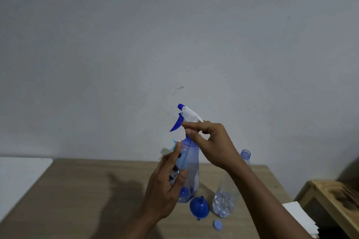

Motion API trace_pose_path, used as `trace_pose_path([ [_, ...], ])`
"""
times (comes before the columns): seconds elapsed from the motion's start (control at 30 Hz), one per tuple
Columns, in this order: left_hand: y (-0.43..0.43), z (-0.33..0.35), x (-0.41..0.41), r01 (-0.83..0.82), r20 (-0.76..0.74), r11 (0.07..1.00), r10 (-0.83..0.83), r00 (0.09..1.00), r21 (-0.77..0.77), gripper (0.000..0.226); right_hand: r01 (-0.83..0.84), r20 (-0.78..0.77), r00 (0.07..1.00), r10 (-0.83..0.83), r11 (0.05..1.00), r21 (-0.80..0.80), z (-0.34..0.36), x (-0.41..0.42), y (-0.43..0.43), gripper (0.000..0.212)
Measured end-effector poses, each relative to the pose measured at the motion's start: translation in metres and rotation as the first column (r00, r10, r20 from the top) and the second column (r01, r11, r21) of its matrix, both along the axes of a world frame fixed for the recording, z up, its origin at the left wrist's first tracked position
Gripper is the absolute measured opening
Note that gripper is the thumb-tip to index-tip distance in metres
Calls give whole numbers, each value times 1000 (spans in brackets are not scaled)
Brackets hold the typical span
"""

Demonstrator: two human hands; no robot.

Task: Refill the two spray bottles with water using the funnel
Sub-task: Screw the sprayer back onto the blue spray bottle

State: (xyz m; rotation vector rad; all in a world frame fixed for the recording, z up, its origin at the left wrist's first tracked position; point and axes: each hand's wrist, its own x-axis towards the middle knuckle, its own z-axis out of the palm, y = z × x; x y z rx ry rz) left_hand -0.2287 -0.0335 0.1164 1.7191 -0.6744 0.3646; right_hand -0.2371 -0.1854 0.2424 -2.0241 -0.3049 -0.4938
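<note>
so the left hand (pixel 171 178) is wrapped round the blue spray bottle (pixel 191 163) to steady it over the table (pixel 87 190) while the right hand (pixel 209 141) pinches the collar under the trigger head (pixel 187 115), I'd guess to twist it, with the funnel (pixel 199 207) and open water bottle (pixel 223 202) sitting close by for pouring.

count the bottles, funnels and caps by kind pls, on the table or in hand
spray bottles: 2, the blue spray bottle in hand and a second spray bottle mostly hidden behind the left hand
water bottle: 1
funnel: 1
cap: 1
total: 5
</note>
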Motion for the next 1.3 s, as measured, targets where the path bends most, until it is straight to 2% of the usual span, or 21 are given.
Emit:
trace_pose_path([
  [0.07, 0, 1, 0, -3, -2, 1000, 3, 1000, -5, 63, -54, -48, 997, 55, 998, 13, 3, -1, -3, 27],
  [0.3, -5, 1, 1, -88, 43, 996, 88, 995, 8, 63, 52, 91, 995, -44, 995, -84, -6, 5, 5, 28],
  [0.5, -5, -7, 6, -92, 50, 995, 90, 995, 31, 64, 76, 78, 995, -66, 990, -123, -8, 6, 5, 31],
  [0.57, -8, -4, 5, -70, -6, 998, 70, 998, -7, 66, 55, 60, 997, -50, 995, -81, -5, 5, 6, 36],
  [0.73, -9, 8, 1, -23, -75, 994, 16, 997, -104, 57, 95, -6, 995, -95, 985, 143, -3, 10, 14, 72],
  [0.8, -8, 5, 1, 20, -72, 990, -30, 997, -139, 50, 82, -77, 995, -70, 982, 173, -3, 16, 17, 63],
  [0.9, -9, 0, 1, 56, -112, 984, -76, 991, -172, 43, 25, -142, 990, 11, 969, 246, -7, 26, 22, 19],
  [0.93, -9, -1, 1, 47, -135, 983, -71, 988, -176, 38, 22, -153, 988, 21, 961, 274, -9, 30, 24, 13],
  [1.0, -11, -5, 0, -6, -154, 985, -20, 988, -170, 28, 23, -172, 985, 33, 949, 315, -15, 35, 28, 13],
  [1.13, -5, -26, 8, -109, -207, 976, 69, 976, -187, 32, -18, -208, 974, 90, 946, 324, -28, 46, 27, 28],
  [1.2, 9, -53, 18, -235, -284, 956, 178, 942, -178, 31, -33, -243, 963, 117, 945, 326, -38, 51, 24, 28],
  [1.23, 19, -75, 25, -301, -336, 943, 239, 911, -143, 31, -30, -264, 957, 122, 944, 328, -45, 53, 23, 29],
  [1.3, 43, -120, 37, -396, -448, 916, 382, 808, 67, 44, -16, -307, 944, 123, 944, 329, -61, 59, 20, 32],
])
